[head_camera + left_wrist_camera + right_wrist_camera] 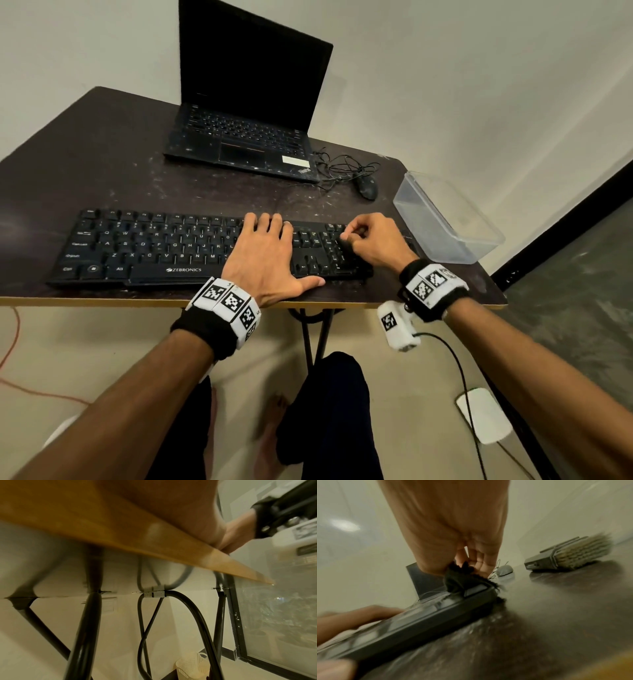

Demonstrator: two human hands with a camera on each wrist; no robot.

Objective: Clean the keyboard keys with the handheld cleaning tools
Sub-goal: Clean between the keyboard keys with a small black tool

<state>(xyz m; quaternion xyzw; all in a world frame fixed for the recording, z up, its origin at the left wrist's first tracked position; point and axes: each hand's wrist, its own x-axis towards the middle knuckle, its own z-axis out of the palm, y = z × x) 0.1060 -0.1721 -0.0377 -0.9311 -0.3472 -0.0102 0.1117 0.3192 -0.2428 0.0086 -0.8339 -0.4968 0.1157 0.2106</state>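
A black keyboard [154, 246] lies along the front of the dark table [102, 164]. My left hand [263, 246] rests flat on its right-centre keys, fingers straight, thumb on the table by the front edge. My right hand [373, 240] is curled over the number pad and pinches a small black cloth [346, 244] against the keys. In the right wrist view the frayed cloth [458, 580] hangs from my fingers [481, 561] onto the keyboard's [419, 622] right end. A brush [570, 555] with pale bristles lies on the table to the right of the keyboard.
An open black laptop [246, 102] stands at the back, with a corded mouse [366, 186] to its right. A clear plastic box [445, 219] sits at the table's right edge. Under the table are black metal legs [85, 628] and a white basket [192, 668].
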